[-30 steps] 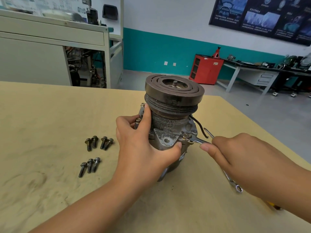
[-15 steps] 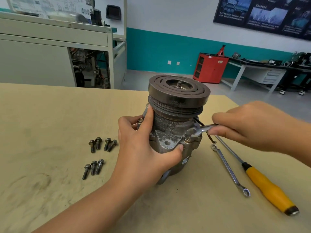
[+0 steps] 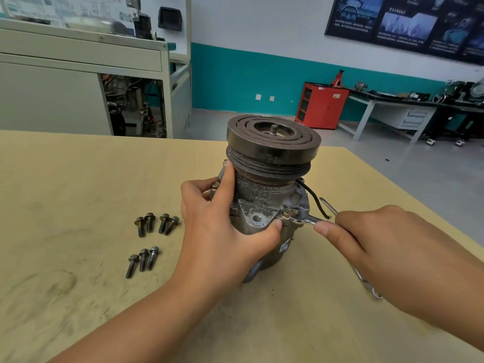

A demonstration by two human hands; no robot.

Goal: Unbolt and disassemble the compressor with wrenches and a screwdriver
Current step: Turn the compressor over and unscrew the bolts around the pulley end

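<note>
One compressor [image 3: 267, 203] stands upright near the middle of the pale wooden table [image 3: 78, 179], its grooved pulley [image 3: 273, 138] on top; a black wire [image 3: 315, 201] hangs off its right side. The left hand [image 3: 222, 231] grips the metal body from the near side, fingers curled round it and one finger lying up along it just under the pulley. The right hand [image 3: 379, 244] pinches the handle of a small wrench [image 3: 305, 220], thumb stretched along it; the open end of that wrench sits on one bolt [image 3: 287, 212] at the compressor's front right flange. A second wrench [image 3: 375, 293] lies on the table under the right forearm, only its ring end showing; I cannot tell what else that arm covers.

To the left of the compressor, well apart from it, seven loose bolts lie on the table in two bunches; four [image 3: 157, 224] lie nearer the back and three [image 3: 142, 260] nearer the front.

Beyond the table stand one grey cabinet [image 3: 78, 74] at the left, one red cabinet [image 3: 320, 106] against the teal wall and one long workbench [image 3: 392, 111] at the right; a dark poster [image 3: 406, 22] hangs above.
</note>
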